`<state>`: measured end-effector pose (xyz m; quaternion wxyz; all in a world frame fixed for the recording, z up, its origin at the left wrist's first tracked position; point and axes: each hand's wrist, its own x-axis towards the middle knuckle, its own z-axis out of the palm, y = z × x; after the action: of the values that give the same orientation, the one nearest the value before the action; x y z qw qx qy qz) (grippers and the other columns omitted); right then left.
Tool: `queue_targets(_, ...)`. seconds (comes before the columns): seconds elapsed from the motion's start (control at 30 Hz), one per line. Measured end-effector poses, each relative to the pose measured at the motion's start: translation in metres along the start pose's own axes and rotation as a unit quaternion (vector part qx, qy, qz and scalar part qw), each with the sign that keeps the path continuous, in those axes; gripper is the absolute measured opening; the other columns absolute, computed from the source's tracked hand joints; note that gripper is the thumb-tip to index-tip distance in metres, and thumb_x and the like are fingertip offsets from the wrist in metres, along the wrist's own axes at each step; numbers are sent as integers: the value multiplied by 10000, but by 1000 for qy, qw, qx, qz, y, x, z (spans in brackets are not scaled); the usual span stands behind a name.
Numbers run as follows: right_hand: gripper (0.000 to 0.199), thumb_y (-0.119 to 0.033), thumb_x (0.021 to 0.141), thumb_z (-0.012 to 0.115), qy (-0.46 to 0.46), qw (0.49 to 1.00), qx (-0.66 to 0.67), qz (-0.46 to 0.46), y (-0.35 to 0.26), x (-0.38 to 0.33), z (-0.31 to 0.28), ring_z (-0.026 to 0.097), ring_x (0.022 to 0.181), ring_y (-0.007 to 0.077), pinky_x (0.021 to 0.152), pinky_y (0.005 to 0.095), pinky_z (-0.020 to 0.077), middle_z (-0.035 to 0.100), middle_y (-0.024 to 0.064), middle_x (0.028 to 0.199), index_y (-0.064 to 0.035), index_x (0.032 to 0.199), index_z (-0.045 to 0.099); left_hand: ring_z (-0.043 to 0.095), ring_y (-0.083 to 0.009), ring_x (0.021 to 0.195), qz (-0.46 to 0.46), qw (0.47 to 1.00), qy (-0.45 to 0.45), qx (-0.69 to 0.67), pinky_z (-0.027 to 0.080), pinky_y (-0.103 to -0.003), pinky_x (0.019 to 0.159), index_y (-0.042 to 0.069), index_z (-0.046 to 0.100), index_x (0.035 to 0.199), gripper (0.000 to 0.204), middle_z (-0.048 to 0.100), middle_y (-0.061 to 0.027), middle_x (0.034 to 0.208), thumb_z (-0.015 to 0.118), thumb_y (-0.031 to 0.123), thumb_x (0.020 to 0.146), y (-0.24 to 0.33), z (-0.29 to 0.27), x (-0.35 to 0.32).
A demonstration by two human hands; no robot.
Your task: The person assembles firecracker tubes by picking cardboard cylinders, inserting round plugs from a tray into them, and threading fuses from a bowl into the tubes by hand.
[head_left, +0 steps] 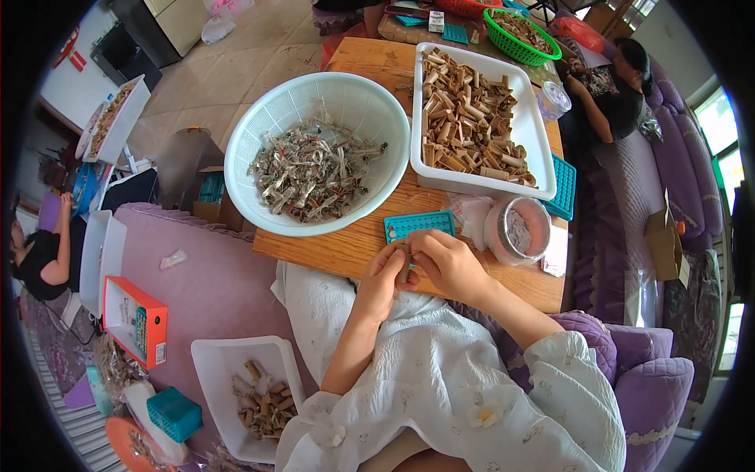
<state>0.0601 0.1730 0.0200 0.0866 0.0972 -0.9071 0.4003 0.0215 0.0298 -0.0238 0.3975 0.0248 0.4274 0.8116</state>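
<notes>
Above the front edge of the wooden table (346, 256), both my hands are closed around a small brown piece of bamboo-like tube (404, 266). My left hand (379, 277) pinches it from the left, thumb up. My right hand (447, 263) bends over its upper end, fingertips pressed together; anything else between them is hidden. Just behind lies a teal gridded tray (421, 224). A round tub (495, 224) with whitish bits stands right of my right hand. Farther back are a pale colander (245, 130) heaped with clear-wrapped pieces and a white tray (480, 185) full of brown half-tubes.
On the purple-covered seat at left, a white bin (206, 377) holds finished-looking brown tubes, beside an orange box (157, 315) and a teal basket (174, 414). A green basket (543, 57) stands far right. One person (621, 94) sits at right, another (47, 256) at left.
</notes>
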Motion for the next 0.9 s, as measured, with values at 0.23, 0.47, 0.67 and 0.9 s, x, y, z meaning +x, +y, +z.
queue_targets(0.23,273,13,705,543,24,998,-27,-48,-12,-22,-1,549,795,300,651,348,470,524,122,952,-36,969,493,540,-205,659,154,866,84,469,424,-310,598,23,444,1112,328,523,-89,721,517,120,807,7,0,-46)
queue_targets(0.47,270,22,736,510,-22,992,-113,42,7,-84,-12,559,756,286,643,345,473,512,133,967,-37,998,475,537,-324,820,69,663,363,652,424,-387,678,35,449,1097,339,553,-165,907,524,99,773,14,-55,-161)
queue_targets(0.67,311,55,732,466,109,974,-70,184,28,-133,-6,562,735,264,656,316,468,472,168,1037,-16,1034,456,520,-343,806,-38,614,386,687,417,-403,697,37,442,1079,319,531,-174,908,508,86,770,-12,-113,-209)
queue_targets(0.9,215,26,722,451,-4,953,-96,288,28,-230,14,525,821,362,677,377,452,514,192,945,-3,924,518,512,-344,893,-111,648,339,673,424,-402,728,24,427,1101,333,523,-181,999,490,169,807,-8,-129,-225)
